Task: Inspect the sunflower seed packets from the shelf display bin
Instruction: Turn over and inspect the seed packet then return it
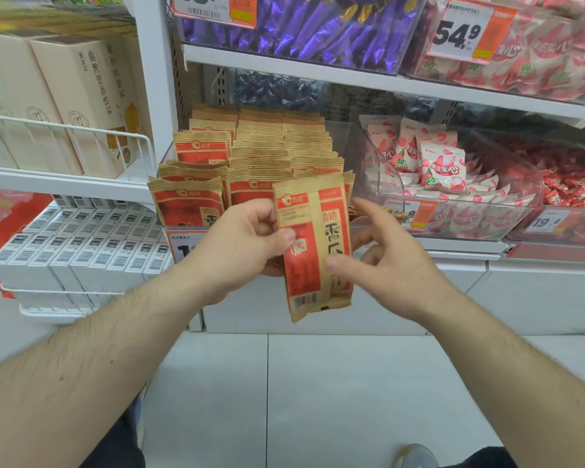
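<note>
A brown and red sunflower seed packet (313,244) is held upright in front of the shelf. My left hand (247,244) grips its left edge, thumb on the front. My right hand (385,255) is at its right edge, thumb on the front lower part, fingers spread and partly behind the packet. Behind it, the clear display bin (347,136) holds several rows of the same packets (260,153) standing upright. A price tag (186,246) on the bin's front is partly hidden by my left hand.
To the right, clear bins hold white and pink candy bags (443,167) and red wrapped sweets (574,184). Purple packets (304,28) fill the bin above. Left shelves carry beige boxes (81,103) and white boxes (81,251) behind wire rails. Tiled floor lies below.
</note>
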Action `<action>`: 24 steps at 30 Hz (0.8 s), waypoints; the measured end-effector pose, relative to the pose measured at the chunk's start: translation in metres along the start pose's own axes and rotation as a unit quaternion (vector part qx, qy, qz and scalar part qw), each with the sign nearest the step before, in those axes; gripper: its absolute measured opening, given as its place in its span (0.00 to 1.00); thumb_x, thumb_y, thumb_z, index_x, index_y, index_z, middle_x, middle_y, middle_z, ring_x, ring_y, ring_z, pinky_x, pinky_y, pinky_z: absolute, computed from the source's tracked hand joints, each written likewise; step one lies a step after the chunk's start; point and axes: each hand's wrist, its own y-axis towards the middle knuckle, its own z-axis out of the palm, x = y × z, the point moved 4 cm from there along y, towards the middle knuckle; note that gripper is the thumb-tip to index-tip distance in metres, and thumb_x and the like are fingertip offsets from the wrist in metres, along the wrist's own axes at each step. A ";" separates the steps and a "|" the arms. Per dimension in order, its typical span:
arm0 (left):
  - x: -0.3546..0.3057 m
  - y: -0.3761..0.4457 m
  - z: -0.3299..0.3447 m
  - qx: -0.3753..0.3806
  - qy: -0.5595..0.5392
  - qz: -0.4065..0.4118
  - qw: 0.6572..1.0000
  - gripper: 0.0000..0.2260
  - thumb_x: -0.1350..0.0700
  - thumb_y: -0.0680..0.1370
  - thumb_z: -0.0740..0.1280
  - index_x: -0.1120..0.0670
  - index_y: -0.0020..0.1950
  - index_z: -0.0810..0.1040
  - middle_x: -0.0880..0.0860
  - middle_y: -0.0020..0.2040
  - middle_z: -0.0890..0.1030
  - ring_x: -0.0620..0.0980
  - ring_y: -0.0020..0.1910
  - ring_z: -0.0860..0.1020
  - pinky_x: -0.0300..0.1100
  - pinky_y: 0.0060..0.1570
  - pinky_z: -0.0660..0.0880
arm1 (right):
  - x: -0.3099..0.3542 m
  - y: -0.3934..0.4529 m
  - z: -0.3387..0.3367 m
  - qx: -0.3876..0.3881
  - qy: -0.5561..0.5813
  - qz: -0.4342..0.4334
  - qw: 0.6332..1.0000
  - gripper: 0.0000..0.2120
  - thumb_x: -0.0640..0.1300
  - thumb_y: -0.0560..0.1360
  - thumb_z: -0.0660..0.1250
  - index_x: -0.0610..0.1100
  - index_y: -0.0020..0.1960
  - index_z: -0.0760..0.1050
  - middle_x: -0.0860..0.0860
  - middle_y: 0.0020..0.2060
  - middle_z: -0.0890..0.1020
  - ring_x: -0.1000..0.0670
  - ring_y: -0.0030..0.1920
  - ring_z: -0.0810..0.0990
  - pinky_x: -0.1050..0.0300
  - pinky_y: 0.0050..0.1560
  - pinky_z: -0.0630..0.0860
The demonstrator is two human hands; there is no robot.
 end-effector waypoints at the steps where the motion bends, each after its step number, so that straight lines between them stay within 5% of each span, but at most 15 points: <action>1: 0.001 0.000 0.001 0.010 0.020 0.000 1.000 0.04 0.65 0.80 0.65 0.59 0.53 0.77 0.49 0.42 0.86 0.48 0.42 0.85 0.49 0.43 0.82 | -0.003 0.003 -0.003 -0.020 0.040 0.003 0.999 0.25 0.59 0.64 0.76 0.65 0.58 0.71 0.61 0.43 0.82 0.62 0.38 0.78 0.61 0.42 0.74; 4: 0.001 -0.001 0.004 0.030 0.064 -0.006 0.997 0.04 0.65 0.79 0.65 0.64 0.53 0.75 0.53 0.45 0.86 0.53 0.47 0.85 0.55 0.49 0.82 | 0.000 0.005 -0.011 -0.058 0.151 0.008 0.987 0.03 0.48 0.75 0.71 0.51 0.49 0.81 0.60 0.33 0.82 0.60 0.31 0.75 0.63 0.36 0.73; 8: 0.002 -0.001 0.004 0.032 0.092 -0.010 0.995 0.03 0.63 0.79 0.67 0.61 0.47 0.75 0.56 0.44 0.86 0.57 0.47 0.84 0.59 0.51 0.81 | 0.003 0.003 -0.015 -0.083 0.155 0.009 0.984 0.10 0.42 0.81 0.63 0.44 0.46 0.82 0.58 0.28 0.80 0.55 0.28 0.72 0.62 0.34 0.73; 13: 0.004 0.000 0.001 0.001 0.108 -0.016 0.994 0.06 0.61 0.78 0.69 0.57 0.42 0.75 0.59 0.39 0.85 0.60 0.46 0.84 0.61 0.50 0.80 | 0.004 0.002 -0.014 -0.084 0.133 0.001 0.988 0.11 0.42 0.81 0.62 0.46 0.45 0.82 0.49 0.36 0.84 0.57 0.29 0.74 0.63 0.34 0.75; 20: 0.007 0.000 0.000 -0.030 0.100 -0.041 0.994 0.07 0.60 0.78 0.69 0.55 0.40 0.76 0.54 0.38 0.85 0.57 0.44 0.84 0.60 0.50 0.81 | 0.007 0.001 -0.010 -0.073 0.096 -0.020 0.992 0.14 0.41 0.80 0.63 0.50 0.39 0.80 0.61 0.27 0.80 0.60 0.28 0.75 0.71 0.32 0.72; 24: 0.004 -0.001 0.000 -0.031 0.097 -0.030 0.994 0.08 0.61 0.78 0.69 0.56 0.40 0.75 0.56 0.38 0.85 0.59 0.45 0.84 0.60 0.48 0.81 | 0.009 0.002 -0.011 -0.069 0.102 -0.009 0.992 0.11 0.42 0.80 0.64 0.49 0.40 0.80 0.58 0.33 0.82 0.61 0.30 0.76 0.69 0.33 0.73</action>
